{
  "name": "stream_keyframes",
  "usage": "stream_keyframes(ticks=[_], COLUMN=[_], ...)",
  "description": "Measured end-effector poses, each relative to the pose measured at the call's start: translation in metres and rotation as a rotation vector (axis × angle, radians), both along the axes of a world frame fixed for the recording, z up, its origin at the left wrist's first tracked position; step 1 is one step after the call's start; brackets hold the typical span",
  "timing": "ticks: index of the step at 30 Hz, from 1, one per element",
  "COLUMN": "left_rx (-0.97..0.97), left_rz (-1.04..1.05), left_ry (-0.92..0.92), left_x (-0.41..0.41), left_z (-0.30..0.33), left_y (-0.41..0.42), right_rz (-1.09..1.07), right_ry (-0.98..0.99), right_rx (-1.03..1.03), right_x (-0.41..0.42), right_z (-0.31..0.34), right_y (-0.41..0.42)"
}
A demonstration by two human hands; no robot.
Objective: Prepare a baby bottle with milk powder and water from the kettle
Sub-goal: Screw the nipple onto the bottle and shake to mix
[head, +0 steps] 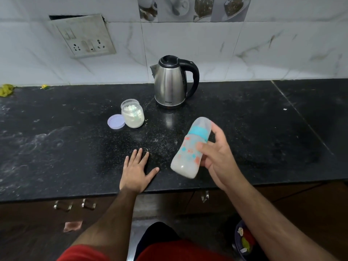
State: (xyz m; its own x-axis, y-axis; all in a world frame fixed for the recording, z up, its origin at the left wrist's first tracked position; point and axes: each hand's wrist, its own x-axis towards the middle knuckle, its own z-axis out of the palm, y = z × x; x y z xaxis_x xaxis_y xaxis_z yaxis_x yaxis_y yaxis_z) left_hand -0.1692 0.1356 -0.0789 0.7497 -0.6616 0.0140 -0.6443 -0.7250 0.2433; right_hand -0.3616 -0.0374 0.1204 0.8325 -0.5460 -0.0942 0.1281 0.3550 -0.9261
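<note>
Currently the baby bottle (190, 147) is held tilted above the tabletop (263, 129), near its front edge, with the capped top pointed away and to the right. The right hand (216, 155) is wrapped around the bottle body, thumb across the printed side; the grip is closed on the bottle. A cloudy white liquid is seen in the lower part, and the teal collar appears fitted. Leakage is judged possible if the collar is not fully tightened, and a slip could be caused by a loose hold during agitation. The left hand (138, 169) is laid flat on the tabletop, fingers spread, holding nothing. Behind it, the powder jar (132, 113) is left uncovered, partly filled with white powder, its lid (116, 121) touching it. The kettle (173, 81) is closed; its contents cannot be determined.
</note>
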Motion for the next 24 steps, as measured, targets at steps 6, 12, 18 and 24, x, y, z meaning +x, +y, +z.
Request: stream_keyframes(ticks=[6, 12, 18, 24], left_rx=[-0.017, -0.018, -0.030, -0.033], left_rz=[-0.001, -0.006, -0.008, -0.008], left_ry=[0.009, 0.013, 0.010, 0.004], left_x=[-0.001, 0.000, -0.001, 0.000], left_z=[0.000, 0.001, 0.001, -0.001], left_y=[0.001, 0.000, 0.001, 0.000], right_rz=[-0.163, -0.014, -0.131, -0.089], right_ry=[-0.086, -0.020, -0.054, -0.031], right_rx=[0.116, 0.036, 0.098, 0.042], right_x=[0.009, 0.003, 0.007, 0.003], right_z=[0.004, 0.002, 0.008, 0.011], right_y=[-0.012, -0.006, -0.010, -0.010])
